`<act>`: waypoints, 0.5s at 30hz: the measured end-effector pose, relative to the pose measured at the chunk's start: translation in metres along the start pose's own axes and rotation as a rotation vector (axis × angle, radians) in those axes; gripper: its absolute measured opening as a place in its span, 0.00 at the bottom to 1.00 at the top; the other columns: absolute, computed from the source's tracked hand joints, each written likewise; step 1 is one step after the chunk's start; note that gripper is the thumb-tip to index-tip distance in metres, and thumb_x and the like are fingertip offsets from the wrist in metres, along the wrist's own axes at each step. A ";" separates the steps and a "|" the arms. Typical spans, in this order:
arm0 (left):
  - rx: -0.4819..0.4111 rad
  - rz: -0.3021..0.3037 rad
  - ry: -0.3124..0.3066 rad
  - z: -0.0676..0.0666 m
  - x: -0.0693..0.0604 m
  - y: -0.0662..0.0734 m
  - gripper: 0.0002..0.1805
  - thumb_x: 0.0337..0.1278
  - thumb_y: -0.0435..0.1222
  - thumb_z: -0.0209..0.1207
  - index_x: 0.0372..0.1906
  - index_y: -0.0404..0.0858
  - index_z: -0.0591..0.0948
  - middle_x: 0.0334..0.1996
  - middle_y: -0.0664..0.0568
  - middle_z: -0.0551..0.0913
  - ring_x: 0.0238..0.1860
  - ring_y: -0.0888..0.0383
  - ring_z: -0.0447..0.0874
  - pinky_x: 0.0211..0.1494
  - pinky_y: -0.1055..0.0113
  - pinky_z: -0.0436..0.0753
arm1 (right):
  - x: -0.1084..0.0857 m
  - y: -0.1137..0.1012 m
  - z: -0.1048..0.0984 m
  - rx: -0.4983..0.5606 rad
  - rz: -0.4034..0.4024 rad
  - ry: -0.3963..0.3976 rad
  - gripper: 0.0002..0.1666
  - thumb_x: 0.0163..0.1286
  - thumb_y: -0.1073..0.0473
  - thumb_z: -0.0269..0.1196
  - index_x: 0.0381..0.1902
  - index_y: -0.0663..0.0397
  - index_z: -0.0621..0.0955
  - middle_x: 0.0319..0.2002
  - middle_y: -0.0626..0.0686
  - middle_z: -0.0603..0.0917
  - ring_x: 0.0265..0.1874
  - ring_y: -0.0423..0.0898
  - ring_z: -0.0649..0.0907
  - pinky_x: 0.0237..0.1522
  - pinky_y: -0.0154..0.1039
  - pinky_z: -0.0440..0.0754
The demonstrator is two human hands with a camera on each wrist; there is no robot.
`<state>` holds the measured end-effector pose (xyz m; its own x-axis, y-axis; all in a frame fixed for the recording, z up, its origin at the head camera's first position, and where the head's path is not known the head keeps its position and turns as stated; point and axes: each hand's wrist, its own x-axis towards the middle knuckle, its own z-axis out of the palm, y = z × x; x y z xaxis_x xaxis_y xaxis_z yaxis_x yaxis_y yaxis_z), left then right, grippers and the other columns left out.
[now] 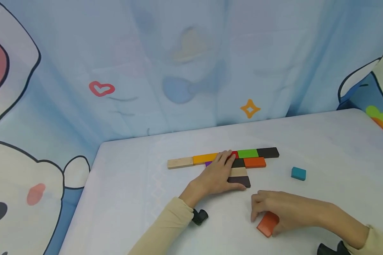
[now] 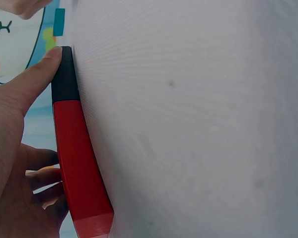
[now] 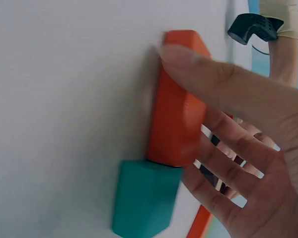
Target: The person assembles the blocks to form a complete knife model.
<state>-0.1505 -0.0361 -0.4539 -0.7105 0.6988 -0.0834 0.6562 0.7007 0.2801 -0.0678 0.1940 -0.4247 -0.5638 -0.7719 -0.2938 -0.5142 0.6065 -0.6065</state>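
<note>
My left hand rests across the near part of several flat wooden blocks in stacked rows, fingers extended over them. Its thumb touches a black block, which sits end to end with a red block in the left wrist view. The hand hides part of the rows in the head view. Nearer the front, my right hand pinches an orange block on the table. In the right wrist view, the thumb lies on that block, the other fingers on its far side.
A teal block lies alone right of the rows. The longest, farthest row runs from a plain wood block through a yellow block and a green block to a black end. A curtain hangs behind the white table.
</note>
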 end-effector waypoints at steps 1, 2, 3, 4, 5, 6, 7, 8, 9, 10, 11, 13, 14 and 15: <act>0.002 0.001 -0.002 0.000 0.000 0.000 0.58 0.63 0.68 0.61 0.83 0.35 0.56 0.83 0.44 0.52 0.83 0.48 0.51 0.80 0.61 0.61 | -0.002 0.002 0.002 -0.005 -0.015 0.013 0.22 0.55 0.53 0.83 0.47 0.29 0.88 0.42 0.30 0.76 0.45 0.33 0.75 0.50 0.35 0.83; 0.005 0.002 -0.003 0.000 0.000 0.000 0.58 0.63 0.68 0.61 0.83 0.34 0.56 0.83 0.44 0.52 0.83 0.48 0.51 0.80 0.61 0.61 | -0.003 0.004 0.003 -0.007 -0.028 0.026 0.22 0.56 0.54 0.83 0.46 0.29 0.88 0.42 0.31 0.76 0.44 0.33 0.75 0.49 0.34 0.82; 0.008 0.004 -0.004 0.000 0.000 0.000 0.58 0.63 0.68 0.61 0.83 0.34 0.56 0.83 0.43 0.52 0.83 0.48 0.51 0.80 0.61 0.60 | -0.004 0.005 0.004 -0.008 -0.040 0.037 0.21 0.56 0.55 0.82 0.46 0.29 0.88 0.42 0.31 0.75 0.44 0.33 0.75 0.48 0.34 0.82; 0.009 0.005 -0.005 0.000 0.000 0.000 0.58 0.63 0.68 0.60 0.83 0.34 0.55 0.83 0.43 0.51 0.83 0.48 0.51 0.80 0.61 0.60 | -0.005 0.007 0.005 -0.006 -0.048 0.045 0.21 0.57 0.56 0.82 0.46 0.29 0.88 0.42 0.31 0.75 0.44 0.33 0.75 0.48 0.34 0.82; 0.011 0.007 -0.005 0.000 0.000 0.000 0.58 0.63 0.68 0.60 0.83 0.34 0.55 0.83 0.43 0.52 0.83 0.48 0.51 0.80 0.61 0.59 | -0.005 0.008 0.006 -0.006 -0.053 0.050 0.21 0.58 0.56 0.81 0.46 0.29 0.88 0.42 0.31 0.75 0.44 0.33 0.75 0.47 0.34 0.82; 0.010 0.007 -0.007 0.000 0.000 0.000 0.58 0.63 0.68 0.60 0.83 0.34 0.55 0.83 0.43 0.51 0.83 0.48 0.51 0.80 0.62 0.59 | -0.005 0.009 0.006 -0.005 -0.054 0.051 0.21 0.58 0.57 0.81 0.46 0.29 0.88 0.42 0.31 0.75 0.44 0.33 0.75 0.48 0.34 0.82; 0.009 0.006 -0.008 0.000 0.000 -0.001 0.58 0.63 0.68 0.60 0.83 0.34 0.55 0.84 0.43 0.51 0.83 0.48 0.51 0.80 0.62 0.59 | -0.005 0.010 0.006 -0.001 -0.050 0.049 0.21 0.58 0.58 0.81 0.46 0.29 0.88 0.42 0.31 0.76 0.44 0.33 0.75 0.48 0.34 0.82; 0.008 0.004 -0.009 -0.001 0.000 -0.001 0.58 0.63 0.68 0.60 0.83 0.34 0.55 0.84 0.43 0.51 0.83 0.48 0.51 0.81 0.62 0.59 | -0.005 0.010 0.006 0.001 -0.047 0.047 0.22 0.58 0.58 0.81 0.47 0.30 0.88 0.42 0.31 0.76 0.44 0.33 0.75 0.48 0.34 0.82; 0.008 0.002 -0.010 -0.001 0.000 -0.001 0.58 0.63 0.68 0.60 0.83 0.34 0.55 0.84 0.43 0.51 0.83 0.48 0.51 0.81 0.62 0.59 | -0.004 0.010 0.006 0.001 -0.047 0.046 0.22 0.58 0.59 0.81 0.47 0.30 0.88 0.42 0.31 0.76 0.43 0.33 0.75 0.48 0.34 0.82; 0.007 0.001 -0.011 -0.001 0.000 -0.001 0.58 0.63 0.68 0.60 0.83 0.34 0.55 0.84 0.43 0.51 0.83 0.48 0.50 0.81 0.62 0.59 | -0.004 0.010 0.005 0.000 -0.043 0.046 0.22 0.58 0.60 0.81 0.47 0.30 0.88 0.42 0.31 0.76 0.43 0.33 0.75 0.48 0.34 0.82; 0.008 -0.001 -0.012 -0.001 0.000 -0.001 0.58 0.63 0.68 0.60 0.84 0.35 0.55 0.84 0.43 0.51 0.83 0.48 0.50 0.81 0.62 0.59 | -0.004 0.010 0.005 0.001 -0.037 0.048 0.22 0.58 0.60 0.80 0.47 0.31 0.88 0.42 0.31 0.76 0.43 0.33 0.75 0.48 0.34 0.82; 0.005 -0.005 -0.014 0.000 0.000 0.000 0.58 0.63 0.68 0.60 0.84 0.35 0.55 0.84 0.44 0.50 0.83 0.49 0.50 0.81 0.61 0.58 | -0.004 0.009 0.003 0.002 -0.023 0.057 0.22 0.59 0.60 0.80 0.48 0.32 0.88 0.42 0.31 0.77 0.43 0.33 0.75 0.48 0.34 0.83; 0.003 -0.007 -0.014 -0.001 0.000 0.000 0.58 0.63 0.68 0.60 0.84 0.35 0.55 0.84 0.44 0.51 0.83 0.49 0.50 0.81 0.61 0.58 | -0.004 0.008 0.001 -0.005 -0.017 0.067 0.22 0.59 0.60 0.80 0.48 0.33 0.88 0.43 0.31 0.77 0.43 0.33 0.75 0.48 0.35 0.84; 0.000 -0.007 -0.012 -0.001 0.000 0.000 0.58 0.63 0.68 0.60 0.84 0.35 0.55 0.84 0.44 0.51 0.83 0.48 0.50 0.81 0.61 0.58 | -0.004 0.007 0.000 -0.019 -0.016 0.085 0.21 0.59 0.60 0.80 0.49 0.34 0.88 0.43 0.31 0.77 0.42 0.33 0.76 0.48 0.36 0.85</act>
<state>-0.1507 -0.0363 -0.4532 -0.7119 0.6956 -0.0972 0.6511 0.7055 0.2797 -0.0694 0.2017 -0.4279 -0.6078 -0.7629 -0.2203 -0.5353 0.5986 -0.5959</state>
